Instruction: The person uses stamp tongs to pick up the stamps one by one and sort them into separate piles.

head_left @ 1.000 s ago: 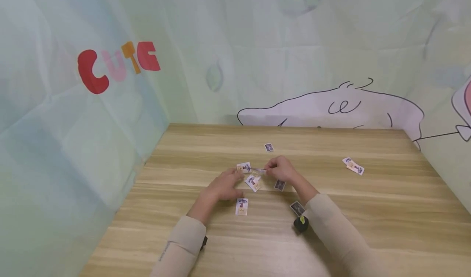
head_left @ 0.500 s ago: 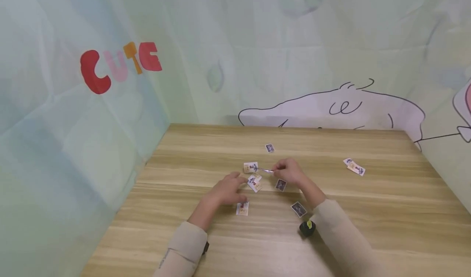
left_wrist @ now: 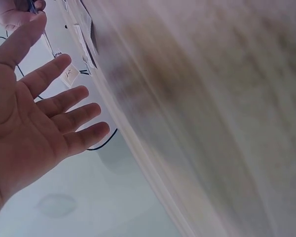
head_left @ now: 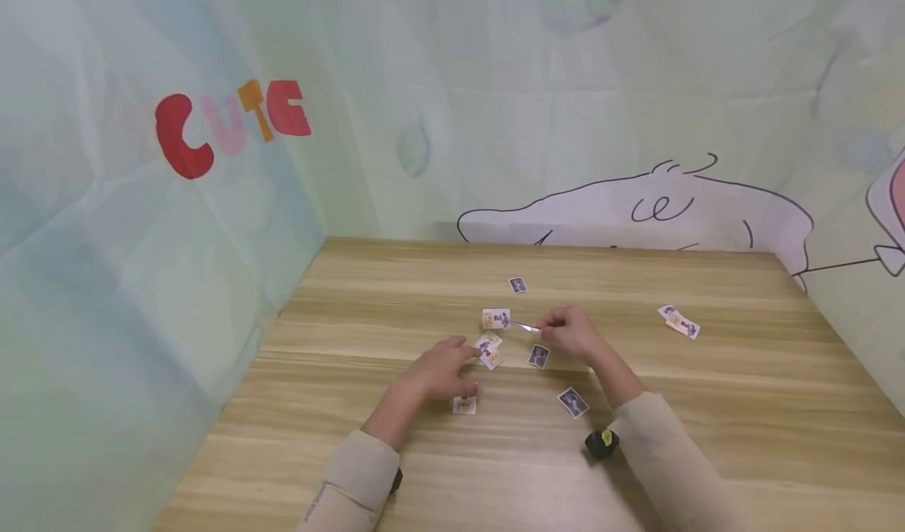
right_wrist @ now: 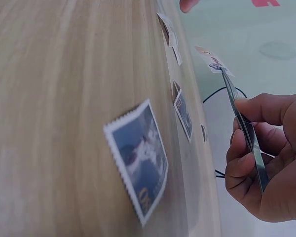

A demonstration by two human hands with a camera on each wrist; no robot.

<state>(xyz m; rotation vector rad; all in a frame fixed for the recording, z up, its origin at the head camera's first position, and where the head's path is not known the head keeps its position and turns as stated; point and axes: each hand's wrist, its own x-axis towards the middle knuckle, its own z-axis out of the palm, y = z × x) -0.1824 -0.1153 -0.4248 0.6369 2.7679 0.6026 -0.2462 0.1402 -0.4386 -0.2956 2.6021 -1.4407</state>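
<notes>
My right hand (head_left: 574, 334) pinches metal tweezers (right_wrist: 246, 128) between curled fingers and thumb. At their tips is a pale postage stamp (right_wrist: 213, 60) with a coloured picture, off the table in the right wrist view. My left hand (head_left: 441, 371) hovers with spread, fairly straight fingers and holds nothing, as the left wrist view shows. Beyond its fingertips lie overlapping pale stamps (head_left: 489, 353). Its thumb partly covers another pale stamp (head_left: 465, 406) in the head view. Two dark blue stamps, one nearer the middle (head_left: 539, 356) and one closer to me (head_left: 573, 402), lie below my right hand.
Farther back on the wooden table (head_left: 396, 280) lies a dark stamp (head_left: 518, 285). Overlapping pale stamps (head_left: 679, 322) lie off to the right. A printed fabric backdrop (head_left: 424, 60) rises behind the table and along its left side.
My right hand has moved to the right, carrying the tweezers and the pale stamp with it. My left hand has shifted slightly right, its thumb covering part of the near pale stamp.
</notes>
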